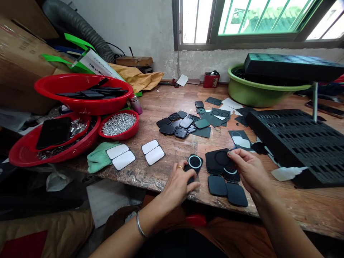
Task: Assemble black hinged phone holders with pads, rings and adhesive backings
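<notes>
My left hand [178, 182] has its fingers and thumb bent around a small black plate with a pale ring [195, 162], lying at the table's front edge; part of it is hidden under the fingers. Between the thumb and fingers of my right hand [248, 166] is the edge of a thin black rounded sheet with a faint circle [216, 161]. This sheet partly covers another black plate with a pale ring [231, 175]. Joined or close below are two plain black square plates [217, 185]. White two-part stickers on dark backing [153, 152] lie left of my left hand.
Black plates [185, 123] and dark cut sheets [220, 114] lie farther back. Red bowls hold black parts and small metal pins [119, 124]. A green cloth [100, 157] lies at left. On the right are a slotted black foam block [295, 143] and a green basin [263, 91].
</notes>
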Demonstrator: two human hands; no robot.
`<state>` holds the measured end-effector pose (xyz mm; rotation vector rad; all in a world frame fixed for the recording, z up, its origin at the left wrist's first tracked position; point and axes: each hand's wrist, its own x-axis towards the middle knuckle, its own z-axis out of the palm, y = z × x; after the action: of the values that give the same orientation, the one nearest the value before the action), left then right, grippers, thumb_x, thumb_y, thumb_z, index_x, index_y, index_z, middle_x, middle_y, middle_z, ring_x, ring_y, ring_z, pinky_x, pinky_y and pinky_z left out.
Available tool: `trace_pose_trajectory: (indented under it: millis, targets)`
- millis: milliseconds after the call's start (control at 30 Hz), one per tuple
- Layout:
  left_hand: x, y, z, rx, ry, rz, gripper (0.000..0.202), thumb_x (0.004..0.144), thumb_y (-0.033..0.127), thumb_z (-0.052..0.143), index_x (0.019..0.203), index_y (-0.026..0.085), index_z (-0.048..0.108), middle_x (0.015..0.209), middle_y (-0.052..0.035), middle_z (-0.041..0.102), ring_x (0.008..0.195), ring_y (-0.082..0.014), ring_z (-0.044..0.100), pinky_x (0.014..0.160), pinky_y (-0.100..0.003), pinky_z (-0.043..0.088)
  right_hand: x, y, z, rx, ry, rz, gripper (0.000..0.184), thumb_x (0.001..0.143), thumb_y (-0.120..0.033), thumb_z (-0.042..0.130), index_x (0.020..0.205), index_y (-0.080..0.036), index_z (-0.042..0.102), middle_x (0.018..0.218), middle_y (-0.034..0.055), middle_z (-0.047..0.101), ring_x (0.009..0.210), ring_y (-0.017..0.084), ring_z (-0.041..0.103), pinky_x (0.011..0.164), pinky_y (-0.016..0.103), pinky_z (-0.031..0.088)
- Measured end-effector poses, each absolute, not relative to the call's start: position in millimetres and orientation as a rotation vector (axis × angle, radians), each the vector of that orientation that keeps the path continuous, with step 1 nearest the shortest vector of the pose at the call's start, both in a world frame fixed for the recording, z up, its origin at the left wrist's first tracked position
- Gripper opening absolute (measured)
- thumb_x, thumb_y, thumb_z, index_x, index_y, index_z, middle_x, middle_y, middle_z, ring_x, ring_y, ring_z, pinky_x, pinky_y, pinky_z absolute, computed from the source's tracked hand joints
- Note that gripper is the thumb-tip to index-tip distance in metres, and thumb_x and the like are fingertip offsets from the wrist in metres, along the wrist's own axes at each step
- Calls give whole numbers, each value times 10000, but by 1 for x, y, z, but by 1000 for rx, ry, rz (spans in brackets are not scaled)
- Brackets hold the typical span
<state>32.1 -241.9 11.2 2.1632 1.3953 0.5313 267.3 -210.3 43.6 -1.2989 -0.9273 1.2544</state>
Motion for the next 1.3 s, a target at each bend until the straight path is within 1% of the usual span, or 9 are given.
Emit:
trace_pose_trajectory:
  millis: [33,100,200,267,433,533,700,1000,1300]
  targets:
    - [27,-240,11,2138,1450,543,135,773,278,696,871,226,619,1229,-59,385,1080,-253,424,943,-410,396,266,-211,42,-1291,-889,1299,406,630,-443,810,754,-142,567,731,10,551,626,78,455,541,178,349]
    - [13,-234,12,2015,1546,582,255,698,164,721,898,210,570,1175,-59,416,1046,-228,467,941,-387,398,263,-212,39,-1271,-838,1395,427,588,-425,838,746,-141,561,734,7,559,611,73,462,526,172,357]
    - [-10,-225,14,1786,1645,607,637,581,127,763,1140,214,470,1062,-50,500,958,-212,539,911,-378,426,253,-215,37,-1256,-830,1543,433,570,-413,849,731,-132,561,702,3,551,576,63,453,502,165,347]
    - [-22,-222,17,1597,1583,598,757,573,173,773,1238,205,413,952,-29,564,871,-210,586,832,-359,467,245,-216,37,-1233,-823,1625,419,581,-410,844,719,-129,566,686,2,543,578,64,453,510,164,359]
    - [-27,-228,28,1053,1159,587,604,618,262,774,1177,159,571,835,-41,628,653,-153,611,583,-226,475,225,-219,35,-1119,-767,1763,339,606,-348,830,685,-123,590,728,19,564,670,83,483,615,166,422]
    - [-15,-237,31,931,1141,641,456,652,260,738,1083,143,646,866,-64,658,671,-150,628,601,-221,496,218,-222,36,-1105,-721,1801,314,597,-297,830,636,-118,575,713,20,556,671,76,476,632,153,431]
    - [0,-245,35,674,1076,702,471,670,277,713,1114,160,609,889,-86,687,651,-222,668,626,-349,565,211,-229,39,-1141,-666,1790,322,565,-277,836,621,-123,558,714,33,559,667,94,489,621,182,454]
    - [4,-244,47,730,1046,710,356,691,188,687,1041,156,636,825,-73,690,594,-201,672,567,-288,567,206,-232,36,-1174,-653,1839,297,582,-280,818,654,-123,577,691,27,543,686,116,518,627,205,476]
    - [4,-245,55,747,1072,695,427,677,217,672,1087,111,614,783,-80,691,606,-221,673,582,-290,546,203,-233,36,-1217,-685,1827,266,576,-278,800,658,-137,590,692,33,562,654,112,511,588,198,462]
